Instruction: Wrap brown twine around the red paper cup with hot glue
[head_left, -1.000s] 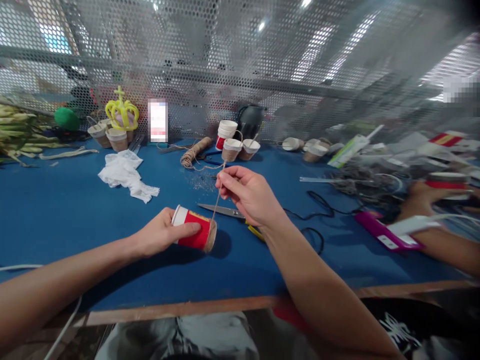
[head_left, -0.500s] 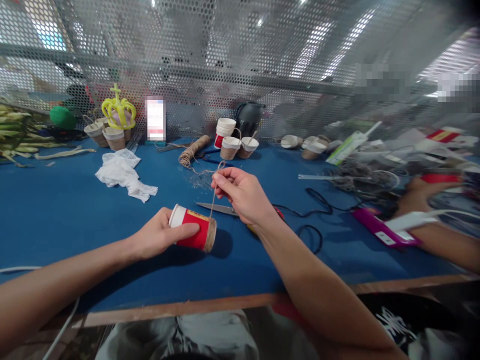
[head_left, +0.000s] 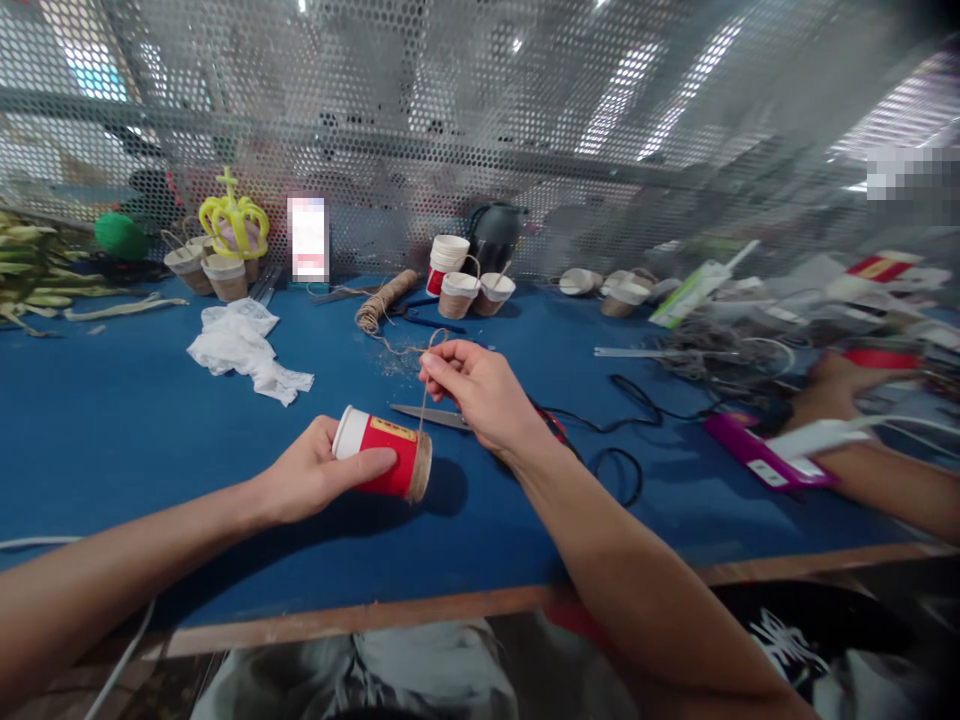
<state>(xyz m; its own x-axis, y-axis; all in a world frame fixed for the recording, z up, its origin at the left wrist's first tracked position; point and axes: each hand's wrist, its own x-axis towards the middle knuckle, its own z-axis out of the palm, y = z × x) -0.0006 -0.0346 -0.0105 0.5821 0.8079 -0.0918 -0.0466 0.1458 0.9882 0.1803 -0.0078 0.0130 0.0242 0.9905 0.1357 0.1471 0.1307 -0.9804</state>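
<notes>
My left hand (head_left: 311, 470) is closed around a red and white paper cup (head_left: 390, 468), tilted on its side with its white rim toward the left. Twine (head_left: 421, 470) is wound round the base end of the cup. From there a strand rises to my right hand (head_left: 476, 385), whose thumb and fingers pinch it above the cup. The strand runs on toward a roll of twine (head_left: 390, 298) lying farther back. Scissors (head_left: 431, 414) lie on the table, their handles partly hidden behind my right wrist.
Several twine-covered cups (head_left: 459, 295) stand along the back by a perforated metal screen. A crumpled white cloth (head_left: 244, 345) lies at left, and a yellow crown-shaped piece (head_left: 234, 220) stands behind it. On the right, another person's arm (head_left: 885, 485) reaches in near a purple box (head_left: 765, 455) and black cord.
Very little differs. My right hand and the pinched strand have shifted slightly left, and the cup remains in my left hand.
</notes>
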